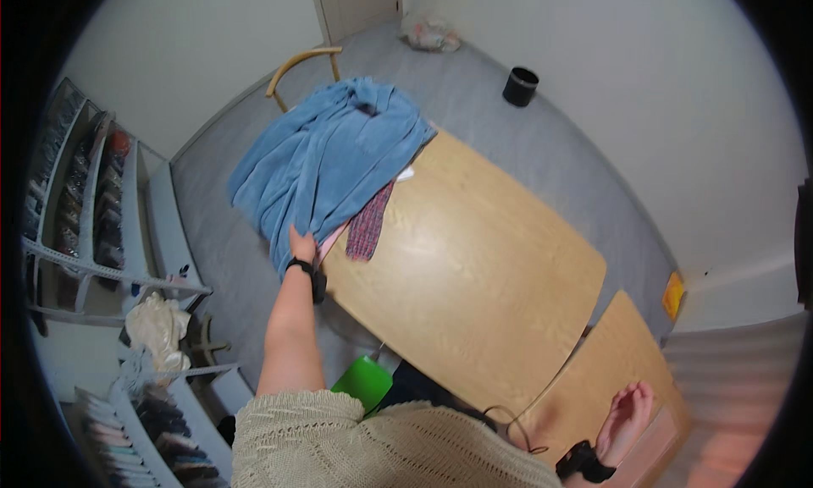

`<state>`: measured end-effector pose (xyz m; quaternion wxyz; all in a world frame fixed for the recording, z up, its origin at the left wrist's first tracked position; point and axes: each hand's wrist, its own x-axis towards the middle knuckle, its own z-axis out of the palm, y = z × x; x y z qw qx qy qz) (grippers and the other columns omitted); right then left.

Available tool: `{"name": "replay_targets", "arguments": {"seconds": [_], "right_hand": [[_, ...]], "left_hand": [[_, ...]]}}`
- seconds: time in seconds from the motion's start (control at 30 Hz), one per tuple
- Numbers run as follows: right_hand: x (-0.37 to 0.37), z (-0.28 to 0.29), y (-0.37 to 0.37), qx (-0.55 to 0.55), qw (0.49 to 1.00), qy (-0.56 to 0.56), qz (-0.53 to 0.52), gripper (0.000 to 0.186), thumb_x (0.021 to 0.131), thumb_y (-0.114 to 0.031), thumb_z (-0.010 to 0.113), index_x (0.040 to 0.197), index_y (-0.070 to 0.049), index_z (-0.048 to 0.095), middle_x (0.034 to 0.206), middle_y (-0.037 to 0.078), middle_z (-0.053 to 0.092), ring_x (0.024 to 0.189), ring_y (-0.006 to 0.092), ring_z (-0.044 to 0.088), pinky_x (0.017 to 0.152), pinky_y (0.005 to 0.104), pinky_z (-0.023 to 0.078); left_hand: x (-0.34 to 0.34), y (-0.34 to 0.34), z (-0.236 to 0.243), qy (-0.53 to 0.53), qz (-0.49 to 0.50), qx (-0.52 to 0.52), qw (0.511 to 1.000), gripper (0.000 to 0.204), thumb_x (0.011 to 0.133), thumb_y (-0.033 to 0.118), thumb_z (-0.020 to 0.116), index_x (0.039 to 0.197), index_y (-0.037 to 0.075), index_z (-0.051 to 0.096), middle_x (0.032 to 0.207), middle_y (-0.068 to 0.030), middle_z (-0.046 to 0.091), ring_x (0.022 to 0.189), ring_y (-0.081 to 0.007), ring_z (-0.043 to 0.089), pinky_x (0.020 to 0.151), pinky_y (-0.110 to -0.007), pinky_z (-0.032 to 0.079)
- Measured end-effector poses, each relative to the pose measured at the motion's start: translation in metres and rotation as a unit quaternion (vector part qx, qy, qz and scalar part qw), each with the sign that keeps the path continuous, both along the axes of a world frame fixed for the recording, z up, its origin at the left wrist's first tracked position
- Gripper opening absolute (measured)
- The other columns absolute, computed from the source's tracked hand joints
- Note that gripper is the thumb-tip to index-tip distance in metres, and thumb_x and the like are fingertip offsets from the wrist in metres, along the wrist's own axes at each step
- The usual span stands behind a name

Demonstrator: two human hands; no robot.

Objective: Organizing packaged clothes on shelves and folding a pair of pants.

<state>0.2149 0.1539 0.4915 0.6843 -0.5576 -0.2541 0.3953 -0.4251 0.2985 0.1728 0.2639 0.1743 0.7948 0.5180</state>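
Observation:
A large blue towel [326,158] lies bunched over the far left end of a light wooden table [474,268] and hangs off its edge. My left hand [302,245] grips the towel's near lower edge at the table's left side. A dark red knitted cloth [370,224] and a pink strip [333,238] stick out from under the towel. My right hand [625,420] rests flat, fingers apart, on a second wooden surface [618,352] at the lower right. Both wrists wear black bands.
A wooden chair back [298,65] stands behind the towel. White wire shelves [102,234] with small items line the left wall. A black bin [520,86] and a plastic bag [430,35] sit on the grey floor. A green object [364,380] sits below the table.

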Motion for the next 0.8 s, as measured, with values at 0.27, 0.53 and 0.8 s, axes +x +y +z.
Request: {"name": "replay_targets", "arguments": {"seconds": [0.27,0.53,0.8], "right_hand": [[-0.059,0.004,0.038,0.004,0.999,0.033,0.03,0.011,0.09,-0.007,0.052,0.1,-0.003,0.053,0.088,0.007,0.058,0.078,0.0132,0.056,0.071,0.024,0.048],[-0.039,-0.012,0.02,-0.015,0.998,0.029,0.056,0.01,0.089,-0.007,0.053,0.098,-0.002,0.054,0.086,0.008,0.058,0.077,0.0146,0.056,0.071,0.025,0.047],[0.048,-0.076,-0.037,-0.096,0.963,-0.184,0.169,0.052,0.079,-0.01,0.067,0.124,-0.002,0.043,0.115,0.014,0.054,0.109,0.0221,0.052,0.093,0.0345,0.04]], "left_hand": [[0.025,0.044,0.095,0.25,0.004,-0.09,0.964,0.04,0.084,0.022,0.059,0.117,0.0,0.052,0.111,-0.0235,0.058,0.103,-0.0385,0.055,0.089,-0.042,0.042],[0.209,0.047,0.186,0.024,-0.231,0.21,0.95,0.032,0.088,0.017,0.058,0.11,-0.004,0.052,0.104,-0.0096,0.058,0.096,-0.0153,0.051,0.085,-0.027,0.041],[0.459,-0.04,0.222,-0.109,-0.502,0.235,0.825,0.023,0.086,0.016,0.059,0.101,0.001,0.05,0.089,-0.0109,0.056,0.08,-0.0186,0.052,0.075,-0.031,0.044]]}}
